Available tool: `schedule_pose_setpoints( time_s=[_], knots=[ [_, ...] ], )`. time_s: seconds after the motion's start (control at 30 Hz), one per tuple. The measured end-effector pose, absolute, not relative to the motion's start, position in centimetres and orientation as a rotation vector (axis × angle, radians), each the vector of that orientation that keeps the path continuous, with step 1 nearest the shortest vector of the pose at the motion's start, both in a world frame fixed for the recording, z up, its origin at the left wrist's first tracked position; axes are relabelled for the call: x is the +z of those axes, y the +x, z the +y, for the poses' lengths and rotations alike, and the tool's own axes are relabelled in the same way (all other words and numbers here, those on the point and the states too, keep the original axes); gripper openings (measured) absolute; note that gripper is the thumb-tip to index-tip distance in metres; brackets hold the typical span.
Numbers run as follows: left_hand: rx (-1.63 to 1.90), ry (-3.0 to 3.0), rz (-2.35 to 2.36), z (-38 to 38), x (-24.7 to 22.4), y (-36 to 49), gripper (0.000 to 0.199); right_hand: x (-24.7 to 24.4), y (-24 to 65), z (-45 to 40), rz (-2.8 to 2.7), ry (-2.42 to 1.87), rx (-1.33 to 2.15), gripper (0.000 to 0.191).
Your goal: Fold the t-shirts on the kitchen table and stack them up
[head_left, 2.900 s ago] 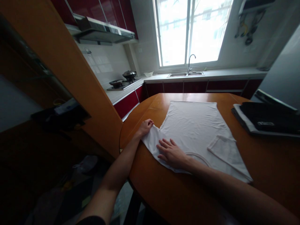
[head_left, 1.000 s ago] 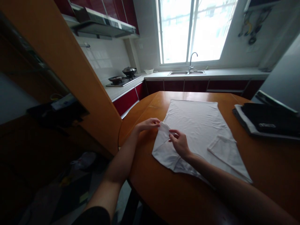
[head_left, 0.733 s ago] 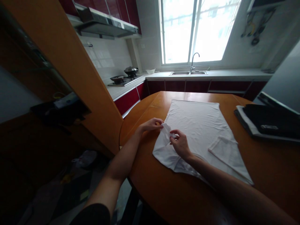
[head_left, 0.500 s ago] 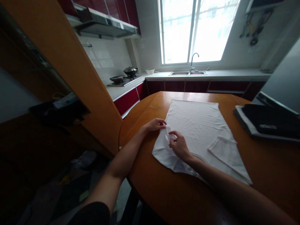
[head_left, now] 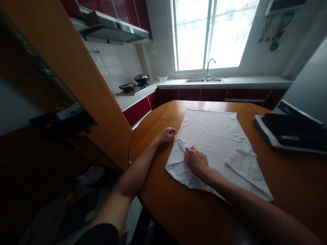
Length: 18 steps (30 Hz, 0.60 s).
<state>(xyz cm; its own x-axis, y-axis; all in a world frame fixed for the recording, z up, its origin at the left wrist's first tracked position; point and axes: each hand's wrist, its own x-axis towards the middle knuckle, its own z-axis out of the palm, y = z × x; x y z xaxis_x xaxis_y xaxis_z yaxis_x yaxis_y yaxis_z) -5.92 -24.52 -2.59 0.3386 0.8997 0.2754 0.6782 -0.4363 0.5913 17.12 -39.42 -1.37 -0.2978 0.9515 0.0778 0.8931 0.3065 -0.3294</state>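
A white T-shirt lies flat on the wooden table, its hem at the far side and its neckline towards me. The right sleeve is folded inward over the body. At the shirt's left edge, the fingers of my left hand are pinched together on the bunched cloth of the left sleeve. My right hand rests on the shirt just inside that edge, fingers curled down and closed on the sleeve cloth. My right forearm covers part of the neckline.
Folded dark and white clothes are stacked at the table's right. Beyond the table runs a counter with a sink and a stove with two pans. A wooden panel stands close on the left.
My left hand has moved slightly left and away from my right hand. My right hand has turned palm down and lowered onto the shirt. The sleeve cloth between them lies flatter.
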Motion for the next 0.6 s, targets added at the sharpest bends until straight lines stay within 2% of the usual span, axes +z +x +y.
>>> schedule_pose_setpoints(
  time_s=[0.23, 0.47, 0.6],
  knots=[
    [0.651, 2.217, 1.264, -25.6, -0.9, -7.8, 0.024, 0.6, 18.4, -38.2, -2.364, -1.624, 0.254, 0.025],
    [0.643, 2.107, 1.373, -25.5, -1.1, -7.6, 0.030, -0.1, 16.6, -30.6, -2.371, -1.438, 0.438, 0.032],
    [0.639, 2.086, 1.343, -25.4, -1.4, -7.8, 0.033, -0.1, 15.0, -27.6, -2.470, -1.348, 0.529, 0.018]
  ],
)
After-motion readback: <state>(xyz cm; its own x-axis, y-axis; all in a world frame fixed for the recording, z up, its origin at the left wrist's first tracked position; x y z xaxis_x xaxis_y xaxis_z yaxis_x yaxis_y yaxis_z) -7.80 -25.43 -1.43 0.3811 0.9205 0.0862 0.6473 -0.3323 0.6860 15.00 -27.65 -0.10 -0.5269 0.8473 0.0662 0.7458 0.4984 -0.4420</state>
